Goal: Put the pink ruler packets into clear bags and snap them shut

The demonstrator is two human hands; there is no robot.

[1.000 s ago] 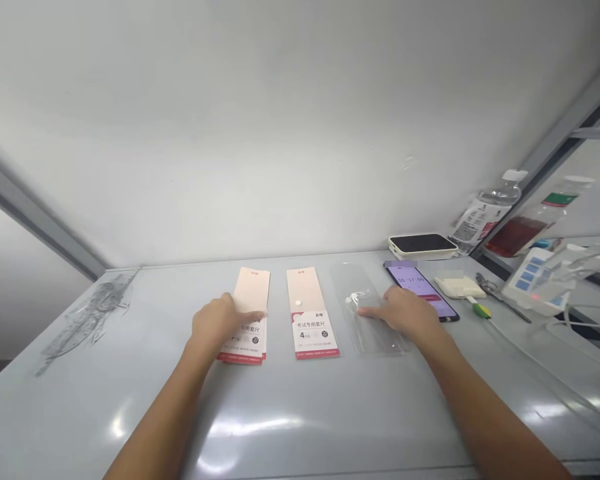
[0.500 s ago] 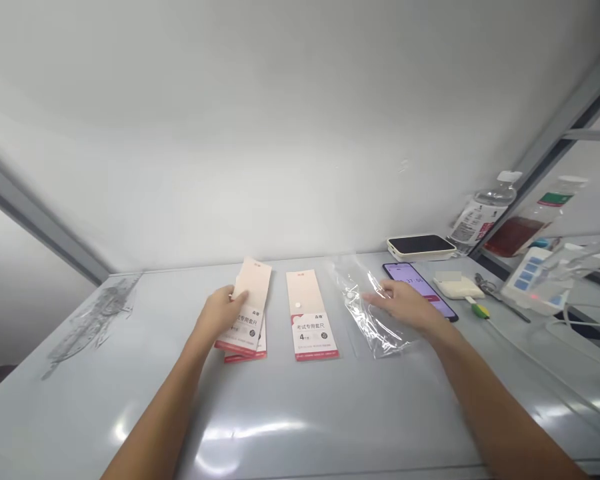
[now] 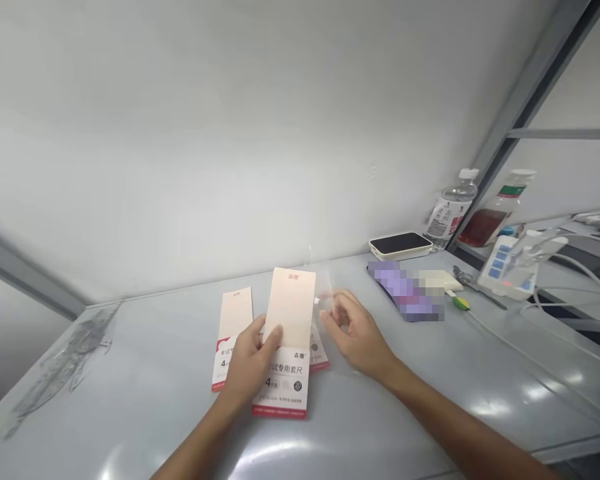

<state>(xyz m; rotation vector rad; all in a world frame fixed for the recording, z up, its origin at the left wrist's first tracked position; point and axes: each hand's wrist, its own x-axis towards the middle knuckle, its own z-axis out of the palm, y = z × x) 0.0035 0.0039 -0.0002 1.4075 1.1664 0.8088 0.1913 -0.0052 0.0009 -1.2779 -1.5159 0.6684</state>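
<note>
In the head view my left hand is closed on a ruler-set card packet, pale pink above and white with a red band below. The packet is held up, thumb on its front. A second packet lies on the table to the left, partly covered by my left hand. Another packet shows only a lower corner behind the held one. My right hand pinches a clear plastic bag just right of the held packet. The bag's outline is faint, and part of it lies behind the packet.
To the right lie a phone with a blurred purple screen, a white-edged device and a white charger with a cable. Beyond stand a water bottle, a bottle of red liquid and a power strip. A grey smudge marks the table's left.
My left hand has lifted a packet and moved it right, in front of the middle one. My right hand has brought the clear bag left, up beside it. The view has turned somewhat.
</note>
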